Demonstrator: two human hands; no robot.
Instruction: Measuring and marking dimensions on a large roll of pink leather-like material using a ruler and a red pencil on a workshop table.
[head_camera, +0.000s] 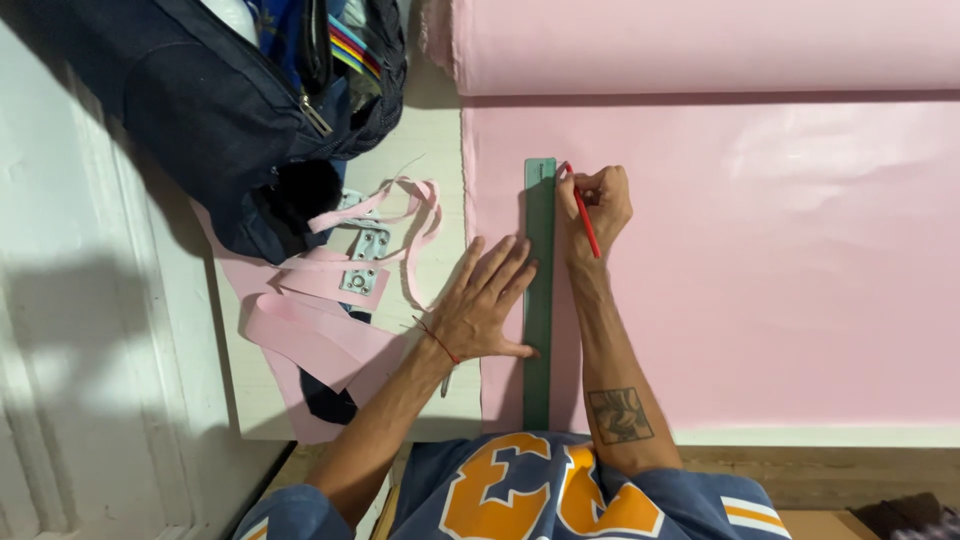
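I am pressing my left hand (487, 305) flat, fingers spread and open, on the pink fabric (760, 270) right beside the long green ruler (539, 300), with my thumb and fingertips touching its left edge, so the ruler is not sliding while I am marking. The ruler is lying near-to-far across the fabric, just inside the fabric's left edge, its near end reaching the table's near side. My right hand (597, 205) is closed around a red pencil (583, 215), pinching it between thumb and fingers, with the tip resting against the ruler's right edge at its far end, so the straight edge is guiding the point. The fabric is running off a fat pink roll (700, 45) lying across the far side of the white table (430, 140), spread flat to the right. To the left, pink strips (320, 335) of the same cloth are piling up loosely around small metal plates (365, 260) with holes, and a dark blue bag (230, 110) is sitting open at the far left corner, coloured folder edges showing inside. I am seeing no package, label or sign that can be made out on the table.
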